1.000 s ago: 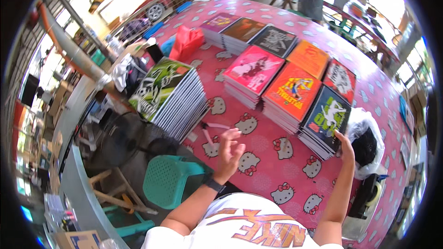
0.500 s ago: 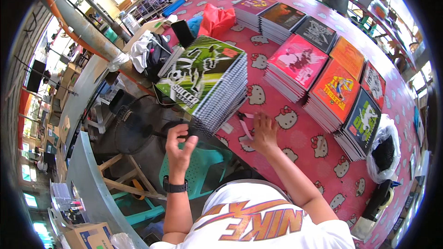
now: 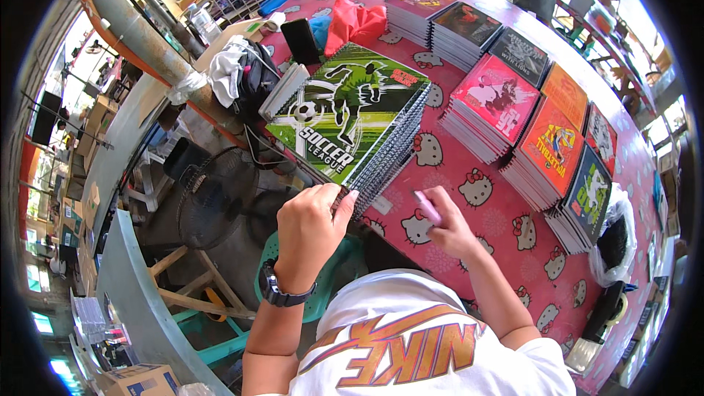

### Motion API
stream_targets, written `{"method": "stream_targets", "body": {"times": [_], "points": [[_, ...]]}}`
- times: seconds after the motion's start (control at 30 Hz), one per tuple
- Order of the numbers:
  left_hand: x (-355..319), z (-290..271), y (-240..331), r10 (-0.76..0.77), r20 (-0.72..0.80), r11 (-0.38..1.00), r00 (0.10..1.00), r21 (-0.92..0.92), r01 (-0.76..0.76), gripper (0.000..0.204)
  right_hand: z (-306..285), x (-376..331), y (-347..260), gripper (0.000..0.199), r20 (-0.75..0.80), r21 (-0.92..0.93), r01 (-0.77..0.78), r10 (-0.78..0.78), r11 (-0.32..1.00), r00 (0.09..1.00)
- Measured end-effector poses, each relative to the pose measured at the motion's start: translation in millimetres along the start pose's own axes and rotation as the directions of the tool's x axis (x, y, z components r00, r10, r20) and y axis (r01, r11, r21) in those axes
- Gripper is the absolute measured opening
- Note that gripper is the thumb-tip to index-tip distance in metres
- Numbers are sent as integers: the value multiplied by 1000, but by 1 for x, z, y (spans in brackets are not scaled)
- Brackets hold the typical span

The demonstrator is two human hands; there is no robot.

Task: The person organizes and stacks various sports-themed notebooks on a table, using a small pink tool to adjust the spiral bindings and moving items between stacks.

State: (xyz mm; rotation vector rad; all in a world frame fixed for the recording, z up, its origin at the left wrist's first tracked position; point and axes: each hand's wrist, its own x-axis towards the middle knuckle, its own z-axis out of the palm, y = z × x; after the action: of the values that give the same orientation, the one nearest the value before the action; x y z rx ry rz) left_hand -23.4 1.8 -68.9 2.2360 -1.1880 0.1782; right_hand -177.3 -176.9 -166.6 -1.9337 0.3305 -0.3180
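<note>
The pink patterned surface (image 3: 455,158) spreads beneath and beyond the right grip (image 3: 449,226). Coloured notebook stacks (image 3: 495,99) stand on it, farther out and rightward of that grip. A green notebook stack (image 3: 352,114) sits just beyond the left grip (image 3: 314,224), whose curled fingers meet its near corner; whether clamped, I cannot tell. The right grip is clamped on a pink tool (image 3: 427,207).

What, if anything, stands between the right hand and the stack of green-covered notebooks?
Nothing visible blocks the right hand, holding the pink tool, from the green-covered notebooks; only a small pale piece lies on the tablecloth between.
</note>
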Motion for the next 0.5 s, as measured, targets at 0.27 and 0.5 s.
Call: {"method": "stream_targets", "body": {"times": [0.27, 0.5], "points": [[-4, -3, -4, -18, 50, 998, 999, -65, 21, 20, 14, 30, -64, 46, -152, -479, 193, -297, 856, 943], [-3, 3, -7, 44, -8, 997, 999, -71, -44, 17, 9, 29, -77, 47, -108, -664, 188, -342, 724, 934]]}}
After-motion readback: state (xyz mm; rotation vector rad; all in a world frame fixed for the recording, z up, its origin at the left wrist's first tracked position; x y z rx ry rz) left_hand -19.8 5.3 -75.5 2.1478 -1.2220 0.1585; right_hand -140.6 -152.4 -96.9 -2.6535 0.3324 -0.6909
